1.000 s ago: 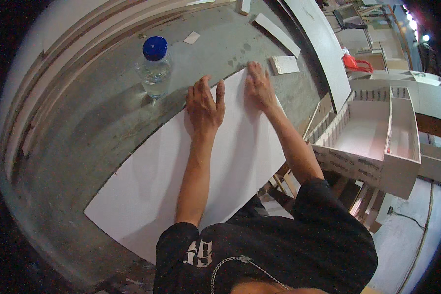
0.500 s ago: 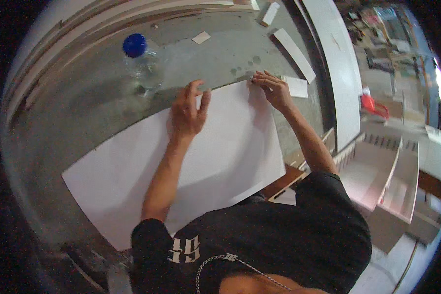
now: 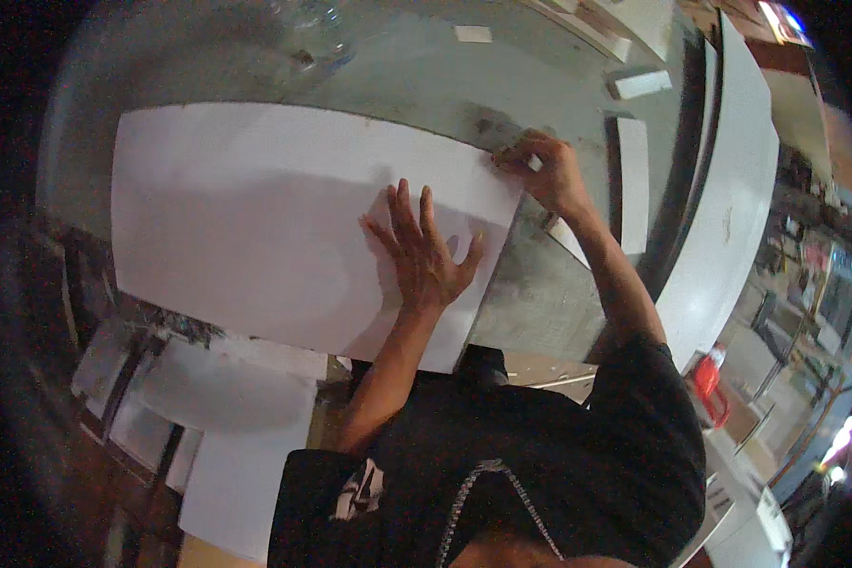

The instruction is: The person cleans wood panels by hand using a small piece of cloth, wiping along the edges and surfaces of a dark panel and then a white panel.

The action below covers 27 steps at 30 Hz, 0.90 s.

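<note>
A large white rectangular panel (image 3: 246, 208) lies flat on a grey worktop (image 3: 540, 298). My left hand (image 3: 421, 260) rests on its right part, palm down, with fingers and thumb spread. At the panel's far right corner, my right hand (image 3: 551, 175) has its thumb and fingers closed in a pinch. Whatever sits between those fingertips is too small and dark to make out. Part of a short white strip (image 3: 570, 241) shows beside my right forearm.
A long white strip (image 3: 632, 185) and a small white block (image 3: 641, 84) lie right of my right hand. Farther right runs a long white board (image 3: 729, 208). A clear plastic bottle (image 3: 308, 33) is at the far edge. White boards (image 3: 246, 464) stand lower left.
My view has turned, so the whole scene appears rotated clockwise. My left hand has moved rightward over the panel and spread its fingers. My right hand stays by the far right corner.
</note>
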{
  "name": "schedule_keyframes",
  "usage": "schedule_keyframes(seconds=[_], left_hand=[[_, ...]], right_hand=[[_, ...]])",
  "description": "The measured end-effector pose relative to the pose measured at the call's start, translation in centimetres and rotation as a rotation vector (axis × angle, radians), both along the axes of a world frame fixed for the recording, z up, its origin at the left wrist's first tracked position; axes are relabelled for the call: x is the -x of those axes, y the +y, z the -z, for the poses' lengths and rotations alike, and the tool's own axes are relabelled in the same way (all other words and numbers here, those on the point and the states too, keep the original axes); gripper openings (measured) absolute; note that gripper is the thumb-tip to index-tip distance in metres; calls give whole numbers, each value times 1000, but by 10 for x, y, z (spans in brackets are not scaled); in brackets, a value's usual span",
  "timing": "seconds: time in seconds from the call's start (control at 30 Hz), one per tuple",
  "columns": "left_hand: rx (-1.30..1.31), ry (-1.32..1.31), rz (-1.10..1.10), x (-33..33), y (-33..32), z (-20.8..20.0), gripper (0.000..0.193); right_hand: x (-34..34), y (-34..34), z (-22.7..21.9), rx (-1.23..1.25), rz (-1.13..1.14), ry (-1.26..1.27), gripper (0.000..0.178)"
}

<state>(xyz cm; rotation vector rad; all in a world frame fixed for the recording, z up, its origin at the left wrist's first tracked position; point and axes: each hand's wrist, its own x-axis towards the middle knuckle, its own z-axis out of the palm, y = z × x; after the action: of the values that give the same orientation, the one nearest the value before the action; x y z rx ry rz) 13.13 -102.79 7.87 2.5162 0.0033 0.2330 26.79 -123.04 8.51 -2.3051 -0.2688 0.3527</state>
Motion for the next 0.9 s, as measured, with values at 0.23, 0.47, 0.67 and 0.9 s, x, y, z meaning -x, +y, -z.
schedule_keyframes(seconds=[0.23, 0.47, 0.67, 0.9], left_hand=[[-192, 85, -17, 2, -5, -4, 93], [-298, 162, -7, -10, -12, -21, 92], [-256, 185, -30, -4, -7, -12, 94], [-122, 163, -21, -7, -8, -15, 98]], right_hand=[[-24, 63, 17, -74, -93, 15, 30], [-43, 80, -1, -3, -162, 17, 13], [-28, 49, 19, -75, -162, -68, 15], [-69, 147, 6, -9, -244, -176, 22]])
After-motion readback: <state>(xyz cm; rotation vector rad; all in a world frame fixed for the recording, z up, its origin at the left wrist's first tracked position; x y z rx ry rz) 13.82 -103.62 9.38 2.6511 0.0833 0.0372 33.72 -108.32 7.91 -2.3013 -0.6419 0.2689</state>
